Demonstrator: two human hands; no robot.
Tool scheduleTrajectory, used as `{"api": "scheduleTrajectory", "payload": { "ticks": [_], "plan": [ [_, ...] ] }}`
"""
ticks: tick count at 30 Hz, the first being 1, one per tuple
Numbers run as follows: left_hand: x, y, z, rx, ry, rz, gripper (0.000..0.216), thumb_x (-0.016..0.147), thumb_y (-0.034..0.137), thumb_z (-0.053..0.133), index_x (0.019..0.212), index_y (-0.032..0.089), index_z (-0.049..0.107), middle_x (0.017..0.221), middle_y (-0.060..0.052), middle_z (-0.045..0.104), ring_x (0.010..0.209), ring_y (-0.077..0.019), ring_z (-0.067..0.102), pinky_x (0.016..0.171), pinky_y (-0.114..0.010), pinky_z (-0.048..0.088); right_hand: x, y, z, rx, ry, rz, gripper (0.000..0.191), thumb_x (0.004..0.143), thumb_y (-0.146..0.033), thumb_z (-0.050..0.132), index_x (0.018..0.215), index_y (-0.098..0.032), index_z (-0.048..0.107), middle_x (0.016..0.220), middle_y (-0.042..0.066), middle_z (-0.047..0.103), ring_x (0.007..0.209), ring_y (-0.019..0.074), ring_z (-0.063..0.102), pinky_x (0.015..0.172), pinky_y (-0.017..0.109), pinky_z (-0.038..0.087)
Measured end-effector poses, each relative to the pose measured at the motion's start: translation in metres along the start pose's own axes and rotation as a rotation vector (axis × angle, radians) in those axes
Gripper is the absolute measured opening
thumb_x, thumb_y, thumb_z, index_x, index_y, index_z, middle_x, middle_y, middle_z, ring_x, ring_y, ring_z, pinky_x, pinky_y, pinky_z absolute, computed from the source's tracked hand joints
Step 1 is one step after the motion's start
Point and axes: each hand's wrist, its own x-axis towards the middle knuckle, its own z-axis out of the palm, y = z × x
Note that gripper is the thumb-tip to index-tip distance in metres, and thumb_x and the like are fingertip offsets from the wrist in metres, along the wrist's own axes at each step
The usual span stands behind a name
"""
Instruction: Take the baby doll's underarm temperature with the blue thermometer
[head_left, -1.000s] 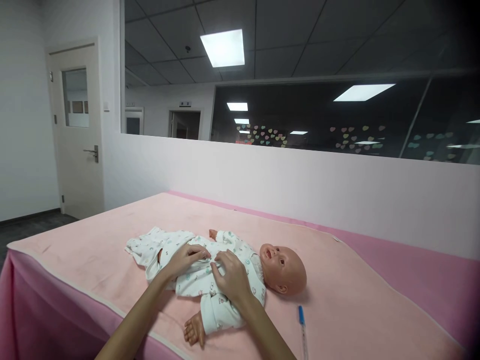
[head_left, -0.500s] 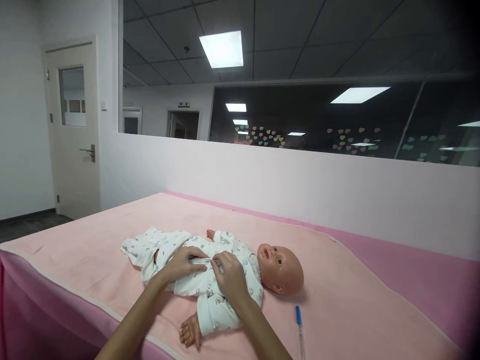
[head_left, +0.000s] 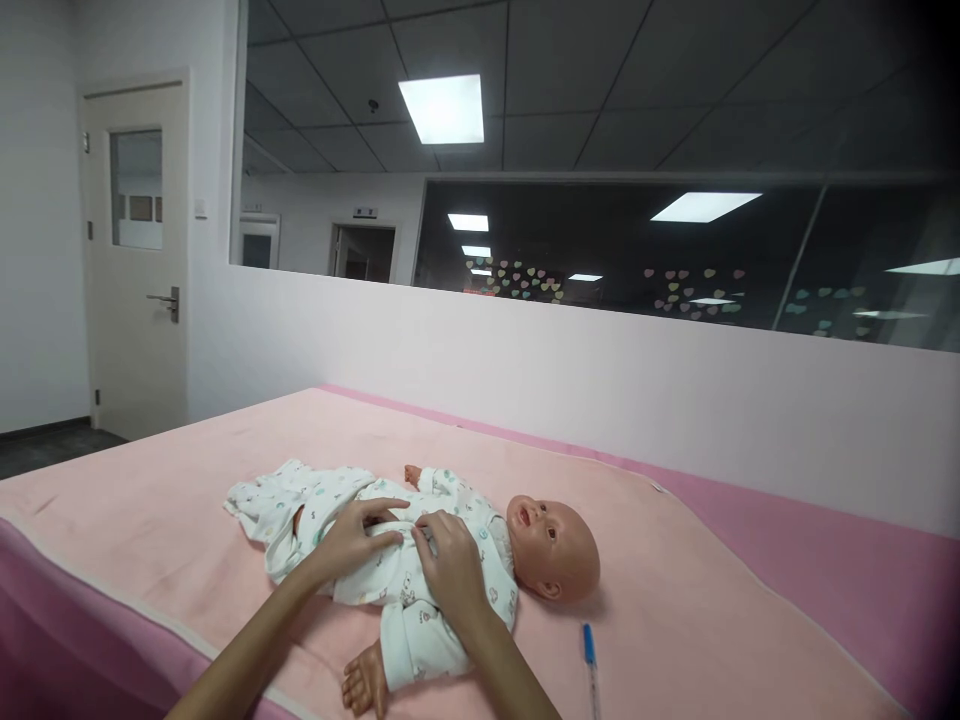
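Observation:
A baby doll [head_left: 555, 550] lies on its back, its head to the right, dressed in white patterned baby clothes [head_left: 420, 590]. Over the doll's belly my left hand [head_left: 352, 540] curls its thumb and fingers around a fold of the garment's front. Close beside it, my right hand [head_left: 454, 570] pinches the same fold from the chest side; its fingertips are partly hidden. One doll hand [head_left: 366, 680] sticks out of the near sleeve, another [head_left: 412, 475] out of the far one. The clothes over the legs are loose and rumpled at the left.
A pen with a blue cap [head_left: 589, 645] lies on the pink padded cover [head_left: 675, 620] near the doll's head. The table's near edge [head_left: 150, 625] runs along the lower left. Behind stands a white wall [head_left: 525, 370] with a window; a door [head_left: 139, 330] is at the left.
The view has shifted slightly, so everything sits a little further left and lower. Both hands stay at the same fold on the doll's belly, with only slight finger movement.

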Motion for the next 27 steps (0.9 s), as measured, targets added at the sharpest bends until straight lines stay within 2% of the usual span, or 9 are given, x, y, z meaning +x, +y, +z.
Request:
{"api": "scheduleTrajectory", "payload": {
  "ticks": [4,7,15,20,24,27],
  "plan": [
    [-0.0003,0.0036,-0.0028,-0.103,0.008,-0.057,0.055,0.066,0.024,0.065,0.119,0.020,0.052,0.071,0.001,0.062,0.069,-0.0148,0.058,0.066,-0.026,0.045,0.0001,-0.0002,0.0002,0.001,0.002,0.000,0.012,0.085,-0.020,0.046,0.077,-0.020,0.055,0.075,0.001,0.059,0.074,0.0158,0.053,0.067,0.026,0.039],
    [-0.0018,0.0071,-0.0039,-0.162,-0.007,-0.068,0.059,0.066,0.022,0.065,0.122,0.021,0.048,0.067,0.003,0.060,0.068,-0.0139,0.057,0.065,-0.025,0.044,0.0002,-0.0005,-0.0002,0.008,-0.006,0.000,0.012,0.086,-0.021,0.045,0.079,-0.020,0.055,0.075,0.002,0.059,0.075,0.0162,0.053,0.069,0.027,0.039],
    [-0.0013,0.0073,-0.0061,-0.254,-0.094,-0.062,0.051,0.071,0.023,0.060,0.121,0.021,0.049,0.087,-0.004,0.065,0.085,-0.0174,0.058,0.075,-0.027,0.044,-0.0007,0.0016,0.0047,0.004,0.023,0.064,0.008,0.086,-0.022,0.045,0.084,-0.019,0.052,0.075,0.002,0.059,0.073,0.0168,0.053,0.065,0.026,0.039],
    [-0.0016,0.0072,-0.0051,-0.157,-0.115,-0.020,0.035,0.076,0.029,0.055,0.109,0.020,0.059,0.098,-0.006,0.065,0.093,-0.0194,0.057,0.080,-0.029,0.044,-0.0010,0.0012,0.0050,-0.002,0.042,0.030,0.012,0.086,-0.022,0.043,0.080,-0.020,0.052,0.072,0.002,0.058,0.071,0.0162,0.053,0.064,0.026,0.039],
    [-0.0026,0.0091,-0.0030,-0.075,-0.091,0.008,0.032,0.077,0.036,0.055,0.105,0.022,0.062,0.095,-0.005,0.065,0.092,-0.0191,0.057,0.080,-0.029,0.044,-0.0012,-0.0013,0.0013,0.015,0.033,0.014,0.009,0.084,-0.025,0.047,0.085,-0.020,0.054,0.078,0.003,0.060,0.076,0.0171,0.054,0.069,0.027,0.040],
    [-0.0020,0.0073,-0.0015,-0.048,-0.074,0.006,0.031,0.079,0.036,0.052,0.104,0.021,0.064,0.089,-0.004,0.066,0.088,-0.0186,0.058,0.078,-0.029,0.045,-0.0011,-0.0023,-0.0007,0.009,0.027,-0.003,0.015,0.081,-0.030,0.052,0.091,-0.020,0.055,0.082,0.004,0.061,0.079,0.0183,0.055,0.071,0.029,0.041]
  ]
}}
